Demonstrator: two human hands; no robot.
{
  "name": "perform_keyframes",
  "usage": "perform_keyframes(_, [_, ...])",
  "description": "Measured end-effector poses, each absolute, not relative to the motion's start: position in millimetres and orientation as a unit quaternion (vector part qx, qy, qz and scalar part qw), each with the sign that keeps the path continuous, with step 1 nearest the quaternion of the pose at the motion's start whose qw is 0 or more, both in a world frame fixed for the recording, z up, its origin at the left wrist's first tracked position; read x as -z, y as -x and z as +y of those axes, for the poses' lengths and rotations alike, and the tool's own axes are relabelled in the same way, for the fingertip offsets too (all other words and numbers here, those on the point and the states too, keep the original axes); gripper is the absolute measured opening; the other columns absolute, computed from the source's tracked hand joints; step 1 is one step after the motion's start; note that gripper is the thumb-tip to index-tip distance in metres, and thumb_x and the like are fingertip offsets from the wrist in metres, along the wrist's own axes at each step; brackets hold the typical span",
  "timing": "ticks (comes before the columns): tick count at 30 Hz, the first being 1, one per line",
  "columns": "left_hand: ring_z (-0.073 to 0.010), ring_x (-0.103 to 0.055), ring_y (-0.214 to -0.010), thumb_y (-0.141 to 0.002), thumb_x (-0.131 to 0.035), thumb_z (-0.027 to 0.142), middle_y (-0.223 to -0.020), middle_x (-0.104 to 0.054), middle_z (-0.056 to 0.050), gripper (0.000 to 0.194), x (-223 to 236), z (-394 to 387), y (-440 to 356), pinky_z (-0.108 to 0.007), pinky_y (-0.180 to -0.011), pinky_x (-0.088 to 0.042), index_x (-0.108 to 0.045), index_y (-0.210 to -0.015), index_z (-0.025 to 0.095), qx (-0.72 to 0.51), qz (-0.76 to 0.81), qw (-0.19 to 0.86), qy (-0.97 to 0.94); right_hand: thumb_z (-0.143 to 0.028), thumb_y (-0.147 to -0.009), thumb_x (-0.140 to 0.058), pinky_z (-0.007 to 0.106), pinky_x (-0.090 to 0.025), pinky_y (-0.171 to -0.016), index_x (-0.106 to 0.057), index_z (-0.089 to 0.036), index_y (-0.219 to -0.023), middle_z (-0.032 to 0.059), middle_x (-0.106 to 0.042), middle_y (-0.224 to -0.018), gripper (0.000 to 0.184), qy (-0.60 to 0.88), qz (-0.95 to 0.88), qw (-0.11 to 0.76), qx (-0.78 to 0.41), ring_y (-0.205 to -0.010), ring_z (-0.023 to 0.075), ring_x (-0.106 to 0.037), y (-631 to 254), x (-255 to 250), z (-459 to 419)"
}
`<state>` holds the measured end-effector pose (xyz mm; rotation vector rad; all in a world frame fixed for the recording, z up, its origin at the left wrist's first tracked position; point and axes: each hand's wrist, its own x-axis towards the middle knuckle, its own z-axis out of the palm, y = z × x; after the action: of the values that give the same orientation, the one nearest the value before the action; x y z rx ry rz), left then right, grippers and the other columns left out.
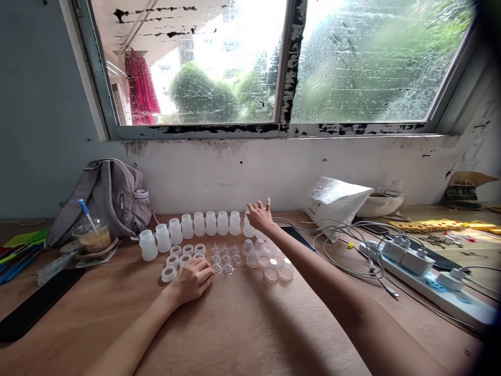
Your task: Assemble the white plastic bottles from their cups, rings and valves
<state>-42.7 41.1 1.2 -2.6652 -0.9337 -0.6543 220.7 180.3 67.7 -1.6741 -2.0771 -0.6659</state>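
Small frosted white bottles [199, 225] stand upright in a curved row at the back of the table. At the row's right end my right hand [260, 215] reaches over a frosted bottle [248, 227]; its fingers close at the neck, which they partly hide, with one finger raised. My left hand [193, 277] rests on the table, palm down with loosely bent fingers and nothing visible in it. Beside it lie several white collar rings [169, 273]. Right of its fingertips are clear teats [227, 268] in short rows. Clear domed caps [271, 270] stand under my right forearm.
On the left are a grey backpack [113, 188], a lidded drink cup [92, 235] and a black phone-like slab [41, 303]. To the right lie tangled cables [348, 250], a power strip [434, 282] and a white package [334, 198]. A wall with a window [195, 78] rises behind.
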Motion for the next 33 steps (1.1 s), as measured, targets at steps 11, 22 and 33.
perform_keyframes(11, [-0.0196, -0.050, -0.094, -0.082, -0.044, 0.017, -0.100, -0.056, -0.007, 0.028, 0.6, 33.8, 34.5, -0.036, -0.084, -0.039, -0.049, -0.110, 0.020, 0.317, -0.307, 0.184, 0.878, -0.034, -0.078, -0.055, 0.043, -0.031, -0.087, -0.052, -0.019, -0.099, 0.0079, -0.059, -0.095, 0.026, 0.514, -0.740, 0.388, 0.194, -0.092, 0.0245, -0.049, -223.9, -95.6, 90.6])
perform_keyframes(22, [-0.0267, -0.052, -0.097, -0.079, -0.049, 0.046, -0.110, -0.054, -0.014, 0.058, -8.7, -1.1, 0.7, -0.042, -0.084, -0.041, -0.034, -0.123, 0.012, 0.327, -0.356, 0.170, 0.859, -0.028, -0.079, -0.055, 0.029, -0.052, -0.073, -0.046, -0.022, -0.096, 0.0067, -0.059, -0.101, 0.020, 0.319, -0.805, 0.474, -0.158, -0.092, 0.0183, -0.058, -189.0, 0.0, -0.8])
perform_keyframes(33, [-0.0185, -0.059, -0.068, -0.083, -0.041, 0.044, -0.082, -0.058, -0.006, 0.039, -5.8, -0.9, -1.0, -0.029, -0.058, -0.048, -0.045, -0.111, 0.017, 0.264, -0.371, 0.143, 0.879, -0.026, -0.082, -0.051, 0.032, -0.051, -0.075, -0.045, -0.022, -0.109, 0.0079, -0.058, -0.104, 0.028, 0.321, -0.823, 0.435, -0.177, -0.092, 0.0179, -0.057, -192.1, -4.1, -5.5])
